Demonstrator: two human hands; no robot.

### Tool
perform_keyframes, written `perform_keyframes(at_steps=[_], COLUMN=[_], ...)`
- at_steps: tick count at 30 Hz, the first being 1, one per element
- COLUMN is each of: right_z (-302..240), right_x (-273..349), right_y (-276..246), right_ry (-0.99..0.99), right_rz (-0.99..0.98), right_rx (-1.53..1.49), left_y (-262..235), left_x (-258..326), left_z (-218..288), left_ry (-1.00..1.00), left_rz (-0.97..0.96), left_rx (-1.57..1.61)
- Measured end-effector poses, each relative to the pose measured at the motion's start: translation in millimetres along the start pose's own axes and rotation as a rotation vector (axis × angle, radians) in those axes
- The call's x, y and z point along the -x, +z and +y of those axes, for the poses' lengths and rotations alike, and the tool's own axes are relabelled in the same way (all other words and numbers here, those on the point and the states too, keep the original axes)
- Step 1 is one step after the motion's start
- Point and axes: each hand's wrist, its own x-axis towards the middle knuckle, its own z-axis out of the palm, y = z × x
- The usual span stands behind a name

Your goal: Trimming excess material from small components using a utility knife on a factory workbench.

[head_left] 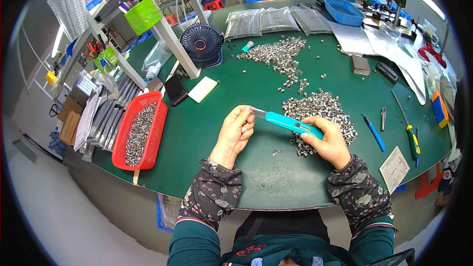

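Observation:
My right hand (327, 140) grips a turquoise utility knife (290, 122), its blade out and pointing left. In front of my chest, my left hand (236, 130) pinches a small metal ring (253, 111), mostly hidden by the fingertips, right at the blade's tip. Behind and under the knife lies a dense pile of short metal rings (320, 106) on the green table. A second, looser heap of rings (278, 54) spreads farther back. At the left, a red plastic basket (161, 133) holds many more of them.
A dark phone (176, 89), a white notepad (202, 89) and a black fan (202, 44) stand left. On the right lie a blue pen-like tool (373, 133), a screwdriver (412, 140) and a paper card (394, 170). Bagged rods (276, 19) and a blue bin (344, 11) sit behind.

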Motion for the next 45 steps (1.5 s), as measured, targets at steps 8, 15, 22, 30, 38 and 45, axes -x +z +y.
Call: perform_keyframes(at_steps=[8,15,22,30,38,45], right_z=[2.5,1.7,2.8,3.2,1.5,-0.8], right_x=[-0.6,-0.1,1.3,2.5,2.5,1.3], right_y=[-0.1,-0.7,0.7,2.5,1.5,-1.4], right_ry=[0.060,0.038,-0.130,-0.215,-0.255,-0.281], right_rz=[-0.075,-0.063,0.044,0.101,0.113,0.095], right_rx=[-0.076,-0.048,0.140,0.257,0.292,0.301], left_y=[5.6,7.2,10.0,10.7,10.4,7.8], left_x=[1.0,1.6,2.6,2.5,2.8,3.2], left_z=[1.8,-1.3,0.2,2.0,7.1,11.4], left_ry=[-0.007,0.038,0.037,0.030,-0.038,-0.081], left_rz=[-0.009,0.031,0.095,0.115,0.106,0.065], left_rx=[0.039,-0.096,-0.190,-0.254,-0.288,-0.339])
